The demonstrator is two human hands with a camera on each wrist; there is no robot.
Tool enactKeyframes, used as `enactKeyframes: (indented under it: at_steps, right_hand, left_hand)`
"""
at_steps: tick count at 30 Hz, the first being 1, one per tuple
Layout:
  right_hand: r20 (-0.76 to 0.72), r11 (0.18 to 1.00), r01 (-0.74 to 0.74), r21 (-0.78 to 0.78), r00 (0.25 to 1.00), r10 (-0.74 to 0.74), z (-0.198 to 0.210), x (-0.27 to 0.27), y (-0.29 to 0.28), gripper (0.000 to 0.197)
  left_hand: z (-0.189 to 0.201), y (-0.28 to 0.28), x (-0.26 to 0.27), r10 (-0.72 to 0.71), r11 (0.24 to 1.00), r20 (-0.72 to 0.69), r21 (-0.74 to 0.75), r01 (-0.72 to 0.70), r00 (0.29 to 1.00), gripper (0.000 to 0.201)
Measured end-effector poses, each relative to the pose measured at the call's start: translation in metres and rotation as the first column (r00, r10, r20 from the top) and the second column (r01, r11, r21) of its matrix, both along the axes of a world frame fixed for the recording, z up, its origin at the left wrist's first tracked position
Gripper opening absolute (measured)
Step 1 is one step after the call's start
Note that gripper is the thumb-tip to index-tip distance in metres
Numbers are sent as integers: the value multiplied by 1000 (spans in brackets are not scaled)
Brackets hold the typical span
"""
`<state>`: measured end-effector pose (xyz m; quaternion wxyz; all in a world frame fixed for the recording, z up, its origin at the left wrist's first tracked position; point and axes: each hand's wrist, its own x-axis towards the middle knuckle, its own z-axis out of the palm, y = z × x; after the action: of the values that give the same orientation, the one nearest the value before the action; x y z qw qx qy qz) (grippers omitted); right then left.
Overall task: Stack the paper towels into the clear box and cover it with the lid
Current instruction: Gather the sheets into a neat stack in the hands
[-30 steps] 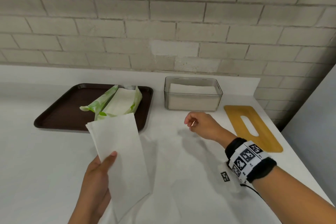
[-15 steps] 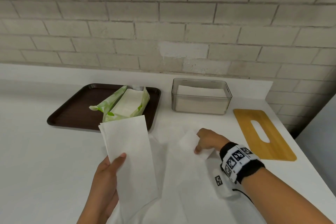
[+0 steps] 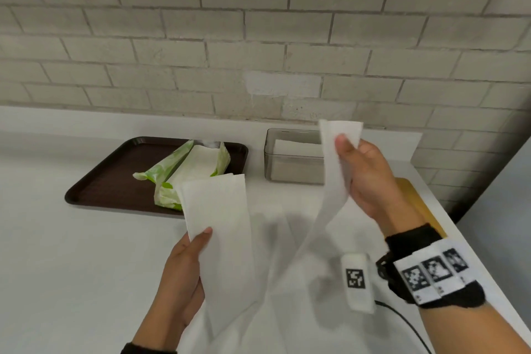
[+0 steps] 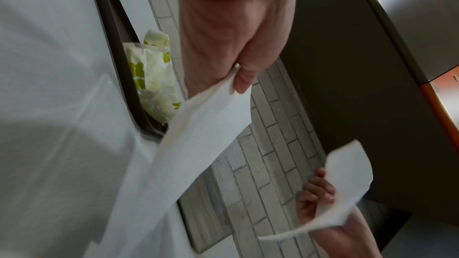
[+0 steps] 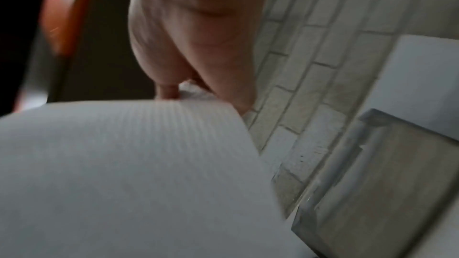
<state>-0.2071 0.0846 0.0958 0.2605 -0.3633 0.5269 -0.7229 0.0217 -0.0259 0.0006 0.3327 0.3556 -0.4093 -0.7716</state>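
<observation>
My left hand (image 3: 189,256) pinches a folded white paper towel (image 3: 221,227) upright over the counter, thumb on its front face. My right hand (image 3: 362,169) pinches the top of a second towel (image 3: 333,175) that hangs down in a long strip and joins the first one low between my hands. Behind the right hand, the clear box (image 3: 290,158) stands by the wall with a stack of white towels inside. The wooden lid (image 3: 416,201) lies flat to its right, mostly hidden by my wrist. The left wrist view shows the towel (image 4: 203,132) under my thumb.
A dark brown tray (image 3: 109,181) sits at the left with an opened green-and-white towel packet (image 3: 186,172) on it. The brick wall (image 3: 258,37) runs along the back of the white counter (image 3: 71,267). A grey surface stands beyond the counter's right edge.
My right hand went down to the counter, pinched a towel end and has lifted it up in front of the clear box. The left hand kept holding its towel.
</observation>
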Motion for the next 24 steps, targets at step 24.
enactKeyframes:
  at_steps: [24]
  right_hand:
    - [-410, 543, 237, 806, 885, 222, -83, -18, -84, 55]
  left_hand:
    - [-11, 18, 10, 31, 999, 4, -11, -31, 1000, 22]
